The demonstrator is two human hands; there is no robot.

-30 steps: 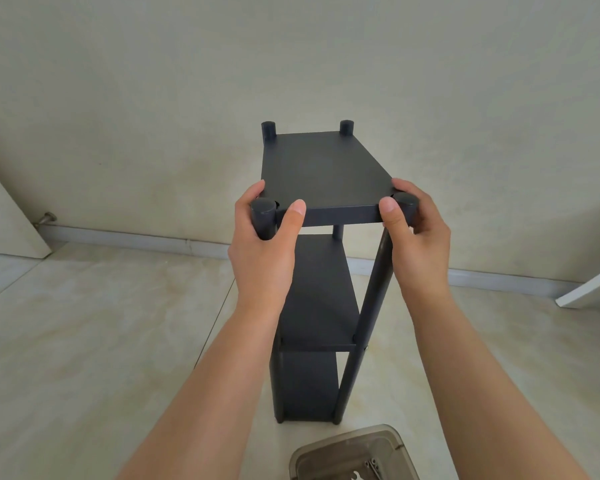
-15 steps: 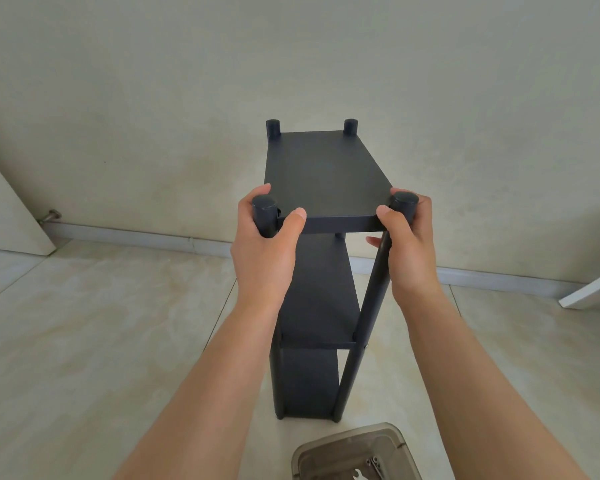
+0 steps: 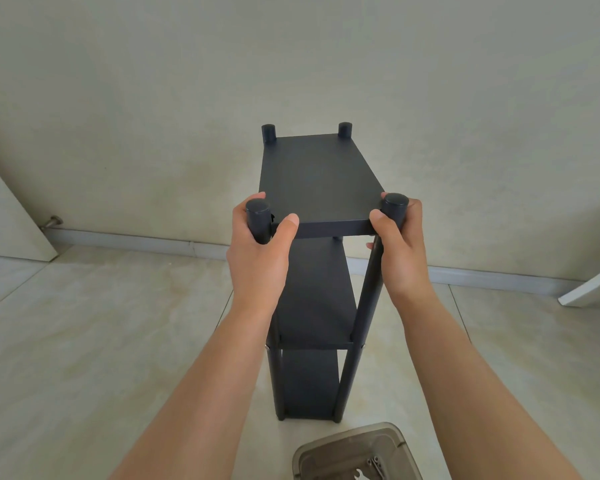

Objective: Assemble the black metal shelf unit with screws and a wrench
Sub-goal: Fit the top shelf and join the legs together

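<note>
Head view, looking forward and down: a black metal shelf unit point(image 3: 321, 181) stands upright on a pale tiled floor point(image 3: 84, 341), in front of a plain beige wall point(image 3: 291, 64). The unit has three flat shelves stacked one above another, joined by four round posts at the corners. Small silver screw heads show where the middle shelf meets the two near posts.

The left hand point(image 3: 258, 256) grips the top of the near left post point(image 3: 258, 220), its fingers curled round the post and its thumb lying against the front edge of the top shelf. The right hand point(image 3: 400, 251) grips the top of the near right post point(image 3: 394, 207) in the same way, thumb at the shelf's front corner. Both forearms reach up from the bottom of the view.

On the floor just in front of the unit sits a translucent plastic box point(image 3: 354, 455), cut off by the bottom edge, with small metal parts inside. A white door point(image 3: 4, 216) stands at the far left, and a white panel edge point(image 3: 593, 285) shows at the far right.
</note>
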